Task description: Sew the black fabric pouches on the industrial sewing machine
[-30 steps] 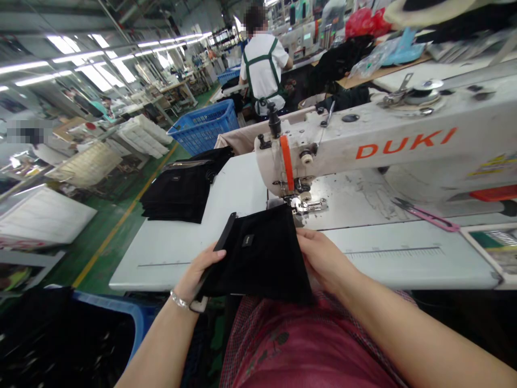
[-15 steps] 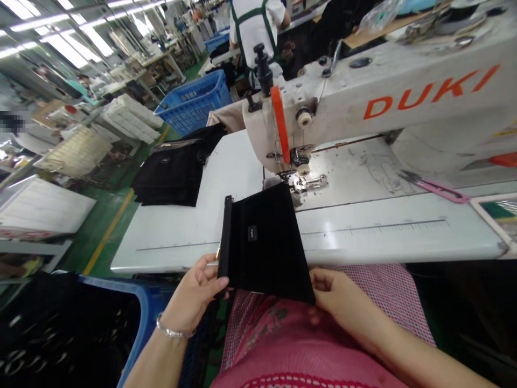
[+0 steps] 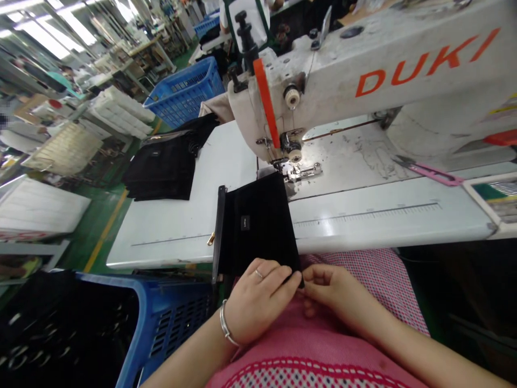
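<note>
My left hand (image 3: 258, 302) lies curled over the near edge of the black pouch (image 3: 252, 226), its fingers closed down on the cloth. My right hand (image 3: 335, 293) sits just beside it, pinching the pouch's near right corner between thumb and fingers. Neither hand is spread wide. The pouch lies across the near edge of the worktop (image 3: 363, 226), with its far corner just short of the presser foot (image 3: 301, 171) of the DUKI sewing machine (image 3: 404, 81). A dark zip strip (image 3: 219, 231) runs along its left side, with a small gold pull (image 3: 210, 238) hanging off it, and a small label (image 3: 244, 223) sits mid-panel.

As things lie, this pouch is out from under the presser foot, which has no cloth beneath it. Any stitching is lost in black on black, so I cannot tell what is sewn on this piece. More is left to handle: a stack of black pouches (image 3: 159, 172) lies on the worktop to my left, and on the near left a blue plastic crate (image 3: 177, 323) holds a dark heap of black pieces (image 3: 60, 328), too dark to count. Farther off stands a blue basket (image 3: 186, 91), its contents hard to make out. Pink-handled snips (image 3: 428, 173) lie to the right.
</note>
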The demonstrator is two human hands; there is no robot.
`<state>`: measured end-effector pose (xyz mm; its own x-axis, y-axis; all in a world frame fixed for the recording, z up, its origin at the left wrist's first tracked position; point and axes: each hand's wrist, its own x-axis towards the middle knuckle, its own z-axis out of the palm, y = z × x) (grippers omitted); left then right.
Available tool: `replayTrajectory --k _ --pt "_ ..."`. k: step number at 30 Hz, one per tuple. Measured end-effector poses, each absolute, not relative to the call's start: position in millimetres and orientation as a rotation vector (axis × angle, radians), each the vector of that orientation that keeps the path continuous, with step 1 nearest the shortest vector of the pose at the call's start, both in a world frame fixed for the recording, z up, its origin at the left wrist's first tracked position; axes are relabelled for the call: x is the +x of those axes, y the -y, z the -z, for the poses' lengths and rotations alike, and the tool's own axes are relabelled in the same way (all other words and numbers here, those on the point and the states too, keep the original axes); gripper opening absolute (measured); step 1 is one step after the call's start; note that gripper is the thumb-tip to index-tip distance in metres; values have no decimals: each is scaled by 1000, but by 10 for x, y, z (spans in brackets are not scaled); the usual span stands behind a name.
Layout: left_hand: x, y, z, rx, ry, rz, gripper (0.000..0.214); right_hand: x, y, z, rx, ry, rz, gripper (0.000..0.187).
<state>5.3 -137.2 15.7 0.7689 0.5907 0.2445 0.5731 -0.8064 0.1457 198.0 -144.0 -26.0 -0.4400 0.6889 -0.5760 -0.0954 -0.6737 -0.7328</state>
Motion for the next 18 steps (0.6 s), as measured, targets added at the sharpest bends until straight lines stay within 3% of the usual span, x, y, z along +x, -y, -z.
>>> replayTrajectory --k 7,18 --pt "-38 1387 -89 2435 -1080 -769 26 1977 1460 310 -1209 817 -2193 31" --pt "21 1416 -4 2570 -1061 -727 21 1987 1424 234 -1208 840 -2234 27"
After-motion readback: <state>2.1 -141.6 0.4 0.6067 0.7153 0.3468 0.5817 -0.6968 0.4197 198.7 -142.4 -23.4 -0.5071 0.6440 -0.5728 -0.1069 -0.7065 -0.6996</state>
